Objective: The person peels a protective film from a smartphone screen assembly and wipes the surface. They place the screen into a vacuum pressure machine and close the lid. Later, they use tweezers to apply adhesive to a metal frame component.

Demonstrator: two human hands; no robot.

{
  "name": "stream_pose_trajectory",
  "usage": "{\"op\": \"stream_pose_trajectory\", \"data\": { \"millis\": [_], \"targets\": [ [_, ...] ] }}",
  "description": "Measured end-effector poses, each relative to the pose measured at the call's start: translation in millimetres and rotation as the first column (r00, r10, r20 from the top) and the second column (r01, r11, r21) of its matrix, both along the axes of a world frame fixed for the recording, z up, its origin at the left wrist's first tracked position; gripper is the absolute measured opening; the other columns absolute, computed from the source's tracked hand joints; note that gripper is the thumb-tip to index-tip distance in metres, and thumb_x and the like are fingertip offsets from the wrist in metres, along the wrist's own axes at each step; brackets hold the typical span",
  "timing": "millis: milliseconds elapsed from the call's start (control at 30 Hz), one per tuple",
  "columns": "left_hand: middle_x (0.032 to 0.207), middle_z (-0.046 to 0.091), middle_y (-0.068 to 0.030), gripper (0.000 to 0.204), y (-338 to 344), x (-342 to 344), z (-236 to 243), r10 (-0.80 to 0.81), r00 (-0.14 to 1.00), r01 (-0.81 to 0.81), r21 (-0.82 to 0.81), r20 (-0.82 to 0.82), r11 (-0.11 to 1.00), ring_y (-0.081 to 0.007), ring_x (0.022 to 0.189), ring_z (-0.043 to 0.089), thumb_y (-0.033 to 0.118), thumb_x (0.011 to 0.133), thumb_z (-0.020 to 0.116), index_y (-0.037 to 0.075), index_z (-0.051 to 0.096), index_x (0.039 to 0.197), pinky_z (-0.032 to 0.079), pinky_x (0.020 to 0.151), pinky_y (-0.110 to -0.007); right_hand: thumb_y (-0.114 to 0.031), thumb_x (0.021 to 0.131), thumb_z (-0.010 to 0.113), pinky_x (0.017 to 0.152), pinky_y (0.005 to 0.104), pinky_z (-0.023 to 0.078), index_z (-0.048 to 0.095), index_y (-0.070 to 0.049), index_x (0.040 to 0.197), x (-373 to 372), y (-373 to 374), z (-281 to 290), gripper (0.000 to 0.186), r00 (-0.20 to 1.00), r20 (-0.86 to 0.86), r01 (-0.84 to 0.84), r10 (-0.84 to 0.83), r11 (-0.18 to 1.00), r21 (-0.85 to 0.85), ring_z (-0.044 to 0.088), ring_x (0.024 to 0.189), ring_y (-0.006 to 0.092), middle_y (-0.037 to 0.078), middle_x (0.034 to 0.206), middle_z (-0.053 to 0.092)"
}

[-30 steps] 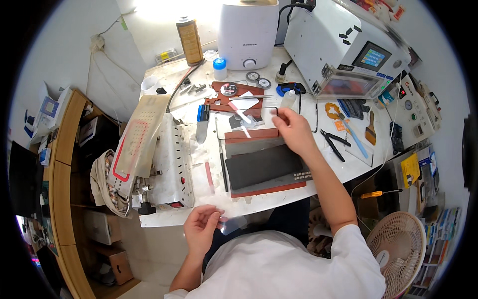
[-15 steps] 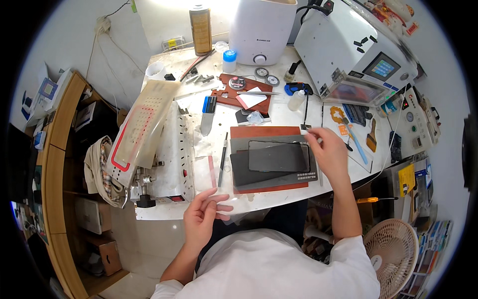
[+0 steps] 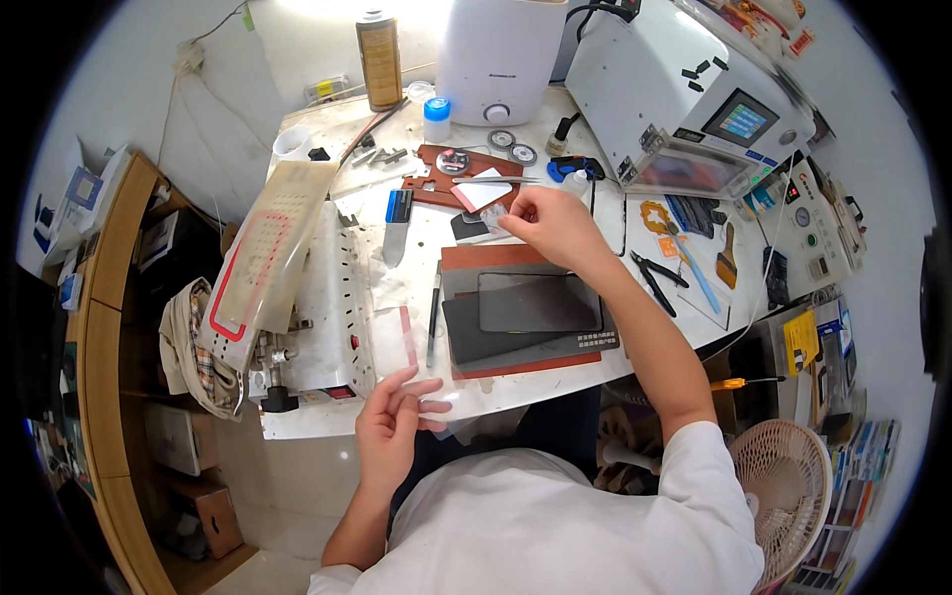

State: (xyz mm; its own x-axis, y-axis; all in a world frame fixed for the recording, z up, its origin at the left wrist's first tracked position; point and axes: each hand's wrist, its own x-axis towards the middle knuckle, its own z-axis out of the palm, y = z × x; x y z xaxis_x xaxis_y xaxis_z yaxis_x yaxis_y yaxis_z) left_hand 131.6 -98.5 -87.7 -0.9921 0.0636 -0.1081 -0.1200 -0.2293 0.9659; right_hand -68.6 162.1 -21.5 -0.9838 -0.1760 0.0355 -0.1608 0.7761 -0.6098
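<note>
Dark, glossy rectangular panel with a thin black border [image 3: 540, 302], flat at the centre of the frame, on a smooth charcoal sheet [image 3: 468, 342] with small pale marks near its lower right corner. Beneath these, a matte reddish-brown mat [image 3: 496, 258], its edges showing above and below, on a scuffed white tabletop [image 3: 540, 390].

Right hand [image 3: 545, 220] above the panel in the frame, fingers bent, thumb and fingertips drawn close together, just beside a crumpled wad of clear plastic [image 3: 493, 214]; impossible to tell whether gripping it. Left hand [image 3: 390, 421] at the table's front edge, lower centre-left of the frame, half open, fingers loosely fanned, thumb bent inward; faint see-through film near the fingertips, impossible to tell whether pinched.

Between left hand and charcoal sheet, a slim dark pen-shaped tool [image 3: 433, 322], and just left of it a narrow translucent pink strip [image 3: 408, 337]. Farther up, a flat scraper with dull metal blade and blue-and-black top [image 3: 398, 213]. At upper centre, a reddish-brown board with cut-outs [image 3: 428, 186], bearing slender silver tweezers [image 3: 491, 179] and a white card with pink edge [image 3: 483, 194].
</note>
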Motion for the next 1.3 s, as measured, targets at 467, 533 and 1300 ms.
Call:
{"op": "stream_pose_trajectory", "data": {
  "millis": [467, 533, 1300],
  "targets": [
    [0.099, 0.071, -0.0128, 0.016, 23, 15, -3, -0.011, 0.999, 0.014, 0.060, -0.045, 0.998, -0.0199, 0.087, 0.072, 0.001, 0.099, 0.058, -0.003, 0.060, 0.114, 0.059, 0.067, -0.028, -0.020, 0.077, 0.082, 0.075, 0.0350, 0.054, 0.067, -0.006, 0.103, 143, -4, 10, 0.033, 0.949, -0.134, -0.294, 0.285, 0.954, -0.056, 0.068, 0.088, 0.0246, 0.008, 0.098, 0.069],
    [0.097, 0.071, -0.0126, 0.015, 14, 13, -1, -0.003, 0.998, 0.002, -0.026, -0.056, 1.000, -0.0183, 0.085, 0.071, 0.000, 0.098, 0.058, -0.003, 0.061, 0.112, 0.057, 0.067, -0.026, -0.021, 0.073, 0.084, 0.093, 0.0420, 0.048, 0.063, -0.008, 0.120, 126, 13, 12, 0.053, 0.883, -0.383, -0.185, 0.272, 0.951, 0.249, 0.059, 0.114, 0.0303, 0.011, 0.124, 0.061],
    [0.100, 0.070, -0.0097, 0.017, -4, 40, -16, -0.053, 0.990, 0.025, -0.208, -0.129, 0.978, -0.0139, 0.086, 0.066, -0.006, 0.093, 0.061, -0.003, 0.066, 0.109, 0.054, 0.077, -0.025, -0.033, 0.077, 0.081, 0.098, 0.0432, 0.049, 0.067, -0.003, 0.117, 12, 5, -43, 0.051, 0.832, -0.479, -0.195, 0.279, 0.956, 0.218, 0.060, 0.114, 0.0354, 0.018, 0.126, 0.062]
  ]
}}
